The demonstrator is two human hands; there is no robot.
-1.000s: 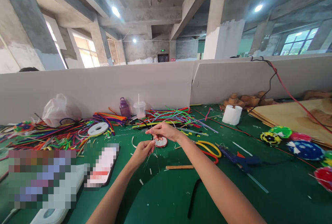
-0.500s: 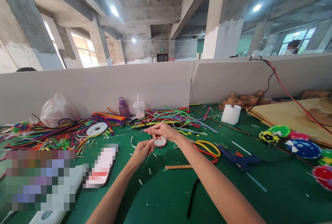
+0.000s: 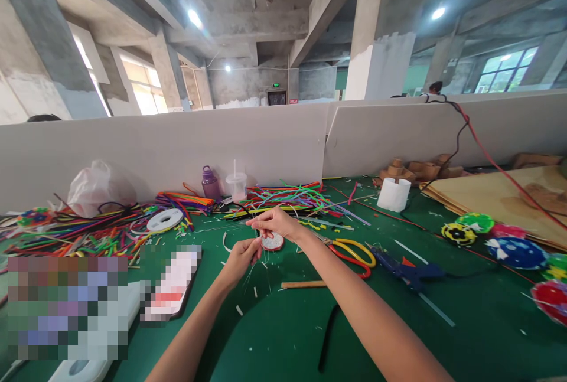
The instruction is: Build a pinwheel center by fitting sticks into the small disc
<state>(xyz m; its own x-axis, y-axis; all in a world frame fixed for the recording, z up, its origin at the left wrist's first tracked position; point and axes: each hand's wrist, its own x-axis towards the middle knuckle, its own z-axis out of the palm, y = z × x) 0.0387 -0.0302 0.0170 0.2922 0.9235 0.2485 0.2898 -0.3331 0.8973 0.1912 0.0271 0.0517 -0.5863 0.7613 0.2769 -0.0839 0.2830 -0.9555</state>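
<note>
hardly changed over the last second: apparently still pinching thin strands (image 3: 248, 274) in left hand (image 3: 241, 259), with right hand (image 3: 280, 224) narrowed to a pinch just above, cannot tell on what. showing round white, red-rimmed piece (image 3: 273, 242) just beside both; suggests same fine step, without visible progress.

No txt legible — green sign (image 3: 276, 85) & red sign (image 3: 293, 101) too small.
</note>
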